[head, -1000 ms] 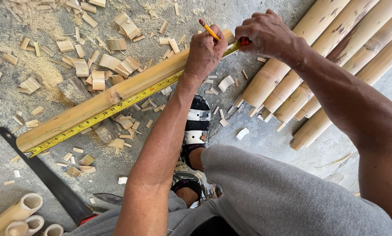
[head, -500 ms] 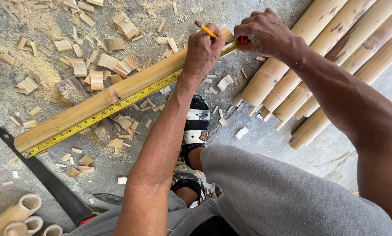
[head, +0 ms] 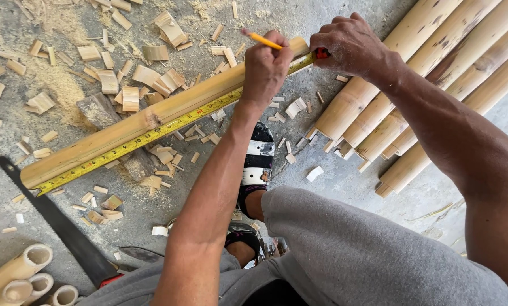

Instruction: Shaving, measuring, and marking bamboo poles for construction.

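L hand (head: 266, 67) grips pencil (head: 263, 40) | tip hidden; R hand (head: 350, 45) covers tape case (head: 321, 54)

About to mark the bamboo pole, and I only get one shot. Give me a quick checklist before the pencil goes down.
1. Tape measure lies flat along the bamboo pole: ok.
2. Right hand pins the tape's case end at the pole's end: ok.
3. Left hand grips the pencil over the pole: ok.
4. Pencil tip at the right graduation: cannot tell, hidden by the hand.
5. Tape's far hook caught on the pole end: cannot tell.
6. Handsaw lies clear of the pole: ok.
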